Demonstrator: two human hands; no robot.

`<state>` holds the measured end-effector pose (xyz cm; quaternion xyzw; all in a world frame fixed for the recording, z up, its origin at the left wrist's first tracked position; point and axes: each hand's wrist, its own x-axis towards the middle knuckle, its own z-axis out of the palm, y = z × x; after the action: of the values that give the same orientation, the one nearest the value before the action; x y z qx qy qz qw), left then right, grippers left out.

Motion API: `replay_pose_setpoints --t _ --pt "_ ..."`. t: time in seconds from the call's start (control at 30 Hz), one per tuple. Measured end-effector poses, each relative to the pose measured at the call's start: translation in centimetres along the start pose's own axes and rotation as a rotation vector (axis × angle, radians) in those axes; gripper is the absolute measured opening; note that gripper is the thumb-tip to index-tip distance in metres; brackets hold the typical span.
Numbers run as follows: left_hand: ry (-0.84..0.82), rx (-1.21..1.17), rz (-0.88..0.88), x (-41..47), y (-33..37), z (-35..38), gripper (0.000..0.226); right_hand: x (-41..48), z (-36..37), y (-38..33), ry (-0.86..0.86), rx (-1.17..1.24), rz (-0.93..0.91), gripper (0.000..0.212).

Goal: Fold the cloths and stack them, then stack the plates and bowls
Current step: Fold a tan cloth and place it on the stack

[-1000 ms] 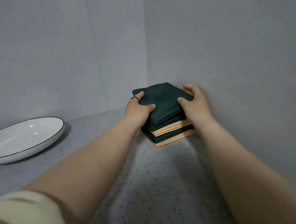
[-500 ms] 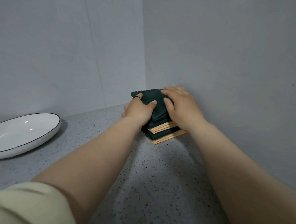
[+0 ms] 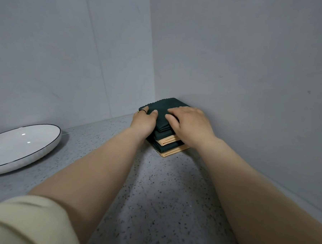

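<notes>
Your left hand [image 3: 144,122] covers the left side of the stack of folded dark green and pale orange fabric cloths [image 3: 167,145]. Your right hand [image 3: 189,126] hides most of its top and right side. Only the stack's near folded edges and the far scalloped edge of the top dark green cloth [image 3: 165,104] show.

The left hand grips the stack's left edge with the thumb on top and a ringed finger hooked at the far corner; its other fingers are hidden. The right hand lies flat, palm down, pressing the top. Its straight fingers reach towards the left thumb, just beside it, with a strip of green between.

The stack sits on the speckled grey stone counter [image 3: 160,196], in the corner where the two plain grey walls meet. You cannot tell whether it touches the right wall.

The white oval ceramic plate with a thin black rim [image 3: 18,148] sits well to the left, cut off by the frame edge. Your cream sleeve [image 3: 31,227] is cut off at the bottom corner.

Count one stack and one plate. The stack shows two orange layers, one green layer between them and more green above, its folds too tight to count.
</notes>
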<state>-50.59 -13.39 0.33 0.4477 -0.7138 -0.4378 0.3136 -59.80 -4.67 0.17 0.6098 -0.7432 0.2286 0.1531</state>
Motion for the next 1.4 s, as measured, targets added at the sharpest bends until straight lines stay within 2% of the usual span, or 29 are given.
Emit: replay_pose_setpoints --t 0.13,0.23,0.37,0.47,0.57,0.63,0.77,0.87,1.0,1.07,1.2,1.33,1.37,1.4 --pt "0.013 -0.064 0.014 -1.3 0.5 -0.6 0.05 0.0 -0.6 -0.5 0.047 -0.024 -0.024 0.042" --pt "0.029 -0.034 0.068 -3.4 1.0 -2.3 0.042 -0.2 -1.1 -2.0 0.063 -0.012 -0.095 0.035" --pt "0.03 0.047 0.106 -8.3 1.0 -7.6 0.029 -1.9 -1.3 -6.5 0.095 0.062 -0.233 0.026" --pt "-0.038 0.067 0.059 -12.6 -0.5 -12.4 0.019 -4.5 -1.7 -9.5 0.082 0.145 -0.279 0.031" --pt "-0.079 0.05 0.004 -17.8 -2.7 -17.6 0.016 -7.6 -2.6 -12.8 -0.153 0.169 -0.286 0.036" --pt "-0.071 0.098 -0.026 -21.0 -4.4 -20.6 0.018 -9.2 -2.7 -13.9 -0.224 0.175 -0.284 0.032" --pt "-0.018 0.271 -0.075 -28.2 -8.3 -26.2 0.02 -12.3 -3.8 -17.6 -0.296 0.232 -0.279 0.029" --pt "-0.038 0.458 -0.091 -33.7 -11.6 -29.9 0.03 -14.3 -4.2 -20.6 -0.315 0.267 -0.293 0.028" --pt "-0.051 0.554 -0.12 -39.6 -14.8 -32.6 0.023 -16.3 -4.5 -24.6 -0.358 0.299 -0.34 0.027" --pt "-0.074 0.603 -0.154 -41.8 -16.1 -33.4 0.031 -17.2 -4.5 -26.4 -0.373 0.301 -0.378 0.027" --pt "-0.062 0.761 -0.085 -43.5 -17.6 -33.7 0.044 -18.5 -4.6 -29.6 -0.41 0.294 -0.444 0.028" --pt "-0.079 0.832 -0.104 -43.0 -17.2 -33.6 0.118 -19.5 -4.3 -32.4 -0.438 0.323 -0.506 0.028" --pt "-0.072 0.841 -0.127 -42.8 -17.2 -33.7 0.127 -19.7 -4.2 -33.1 -0.445 0.336 -0.524 0.028" --pt "-0.073 0.854 -0.132 -42.6 -17.2 -33.7 0.123 -20.0 -4.1 -33.9 -0.453 0.349 -0.541 0.028"
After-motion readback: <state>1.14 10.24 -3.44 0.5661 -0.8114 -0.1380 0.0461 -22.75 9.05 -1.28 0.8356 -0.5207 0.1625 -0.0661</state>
